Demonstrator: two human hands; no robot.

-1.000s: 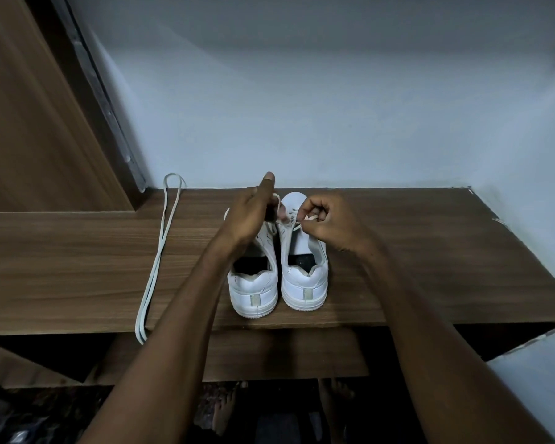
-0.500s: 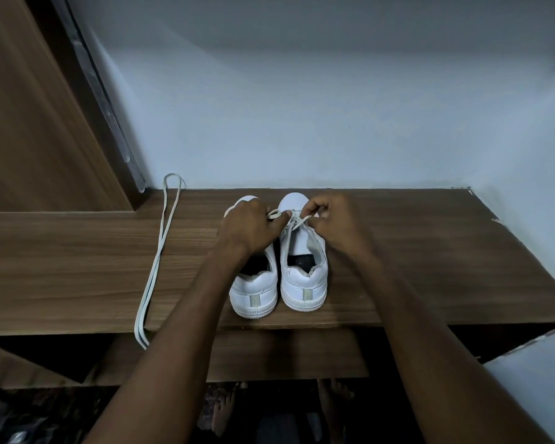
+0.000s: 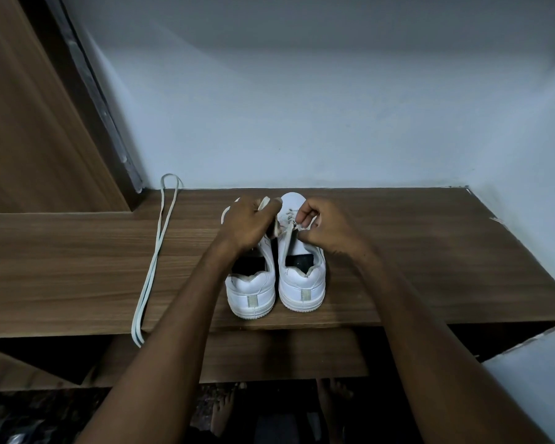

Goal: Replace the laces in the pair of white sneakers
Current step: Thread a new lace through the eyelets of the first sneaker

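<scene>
Two white sneakers stand side by side, heels toward me, on the wooden shelf: the left sneaker and the right sneaker. My left hand covers the front of the left sneaker and grips an end of the right sneaker's lace. My right hand pinches the other part of that lace above the right sneaker's eyelets. A loose white lace lies folded double on the shelf to the left, its ends hanging over the front edge.
A pale wall rises behind the shelf and to its right. A wooden panel with a metal strip stands at the left. Below the shelf's front edge a lower wooden board and bare feet show on a dark floor.
My left hand came down from its raised thumb pose and then drew a lace end up and left. My right hand stayed over the right sneaker, working the lace.
</scene>
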